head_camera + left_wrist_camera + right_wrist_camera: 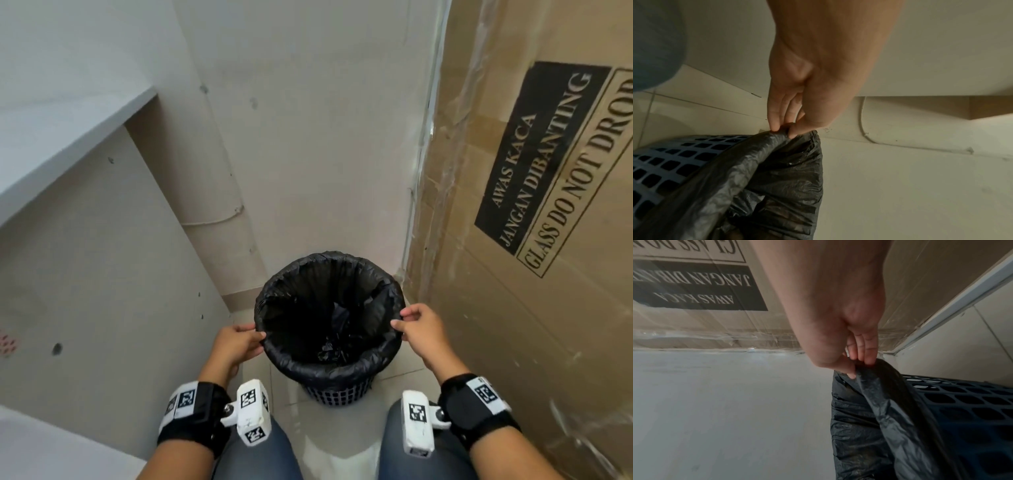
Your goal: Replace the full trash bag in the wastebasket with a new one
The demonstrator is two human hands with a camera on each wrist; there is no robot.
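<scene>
A blue lattice wastebasket [334, 394] stands on the floor in a corner, lined with a black trash bag [308, 284] whose edge is folded over the rim. Crumpled black plastic lies at the bottom of the bag. My left hand [255, 337] pinches the bag's folded edge at the left of the rim; the left wrist view shows thumb and fingers of the left hand [782, 130] on the black trash bag [764, 162] above the wastebasket [670, 159]. My right hand [399, 318] pinches the edge at the right of the rim; in the right wrist view the right hand [860, 368] pinches the bag [875, 402] beside the wastebasket [962, 402].
A tall cardboard box [531, 205] wrapped in clear film, printed "GLASS DO NOT DROP", stands close on the right. A pale wall [308, 137] is behind the basket and a pale panel [102, 257] on the left. My knees in jeans [260, 455] are just before the basket.
</scene>
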